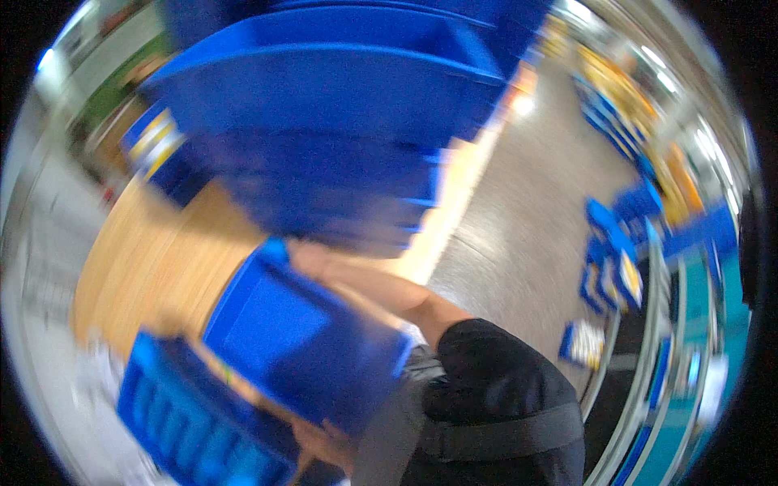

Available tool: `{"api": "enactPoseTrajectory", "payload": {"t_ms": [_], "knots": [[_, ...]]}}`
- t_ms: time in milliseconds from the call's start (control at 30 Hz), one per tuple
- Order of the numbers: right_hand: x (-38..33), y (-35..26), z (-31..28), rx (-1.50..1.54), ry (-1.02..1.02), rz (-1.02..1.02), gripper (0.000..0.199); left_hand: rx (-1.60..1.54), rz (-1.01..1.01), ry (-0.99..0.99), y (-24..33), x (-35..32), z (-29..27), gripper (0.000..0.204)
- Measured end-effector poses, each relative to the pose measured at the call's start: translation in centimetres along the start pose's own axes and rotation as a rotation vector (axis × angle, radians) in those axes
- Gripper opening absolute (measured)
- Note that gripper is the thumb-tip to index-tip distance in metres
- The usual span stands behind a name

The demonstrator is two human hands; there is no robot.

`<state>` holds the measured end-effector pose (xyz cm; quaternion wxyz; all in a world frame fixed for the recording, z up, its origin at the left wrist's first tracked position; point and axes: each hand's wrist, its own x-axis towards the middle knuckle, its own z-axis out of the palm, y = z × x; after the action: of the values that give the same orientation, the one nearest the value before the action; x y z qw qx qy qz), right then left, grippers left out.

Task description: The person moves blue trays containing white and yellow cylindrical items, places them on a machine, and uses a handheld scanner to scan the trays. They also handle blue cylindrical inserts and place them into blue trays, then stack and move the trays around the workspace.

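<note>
A blue plastic bin [279,328] is held tilted over the near part of the wooden table. My right hand [312,261] grips its far rim, with the fingers blurred by motion. At the lower edge of the picture my left hand [324,445] is closed on the bin's near side, partly hidden by it. Left of this bin is another blue bin [203,425] with a ribbed side, close to my left hand. Beyond my right hand rises a stack of large blue bins [324,97], the top one open upward.
The wooden table [154,251] has a rounded left end. A small blue bin with a white and yellow label [154,146] stands beside the stack. A grey floor [519,211] runs along the right, with labelled blue bins [608,271] and teal shelving [693,324] beyond.
</note>
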<state>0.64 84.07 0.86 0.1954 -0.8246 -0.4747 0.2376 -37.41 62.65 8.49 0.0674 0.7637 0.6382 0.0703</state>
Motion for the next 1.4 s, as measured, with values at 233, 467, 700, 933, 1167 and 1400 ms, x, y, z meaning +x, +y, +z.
{"api": "enactPoseTrajectory", "payload": {"t_ms": [233, 467, 700, 933, 1167, 1400], "knots": [[-20.9, -7.3, -7.2, 0.863, -0.168, -0.259, 0.080, -0.615, 0.490, 0.230, 10.6, 7.8, -4.5, 0.048], [-21.6, -10.5, -4.7, 1.908, -0.586, 0.085, 0.071, -0.503, 0.483, 0.329, 10.1, 11.3, -6.8, 0.036], [-15.0, -13.3, 0.1, 2.038, -0.499, 0.570, 0.039, -0.540, 0.218, 0.382, 6.9, 10.3, -8.1, 0.024], [-17.4, -14.8, -0.2, 1.881, -0.843, 0.402, 0.041, -0.583, 0.139, 0.402, 7.0, 11.5, -7.8, 0.049], [-16.3, -16.3, 0.1, 1.810, -0.794, 0.384, 0.048, -0.358, 0.184, 0.596, 7.2, 13.3, -6.6, 0.050], [-13.3, -15.5, -2.9, 1.914, -0.540, 0.504, 0.069, -0.357, 0.230, 0.602, 7.7, 12.5, -7.4, 0.053]]}}
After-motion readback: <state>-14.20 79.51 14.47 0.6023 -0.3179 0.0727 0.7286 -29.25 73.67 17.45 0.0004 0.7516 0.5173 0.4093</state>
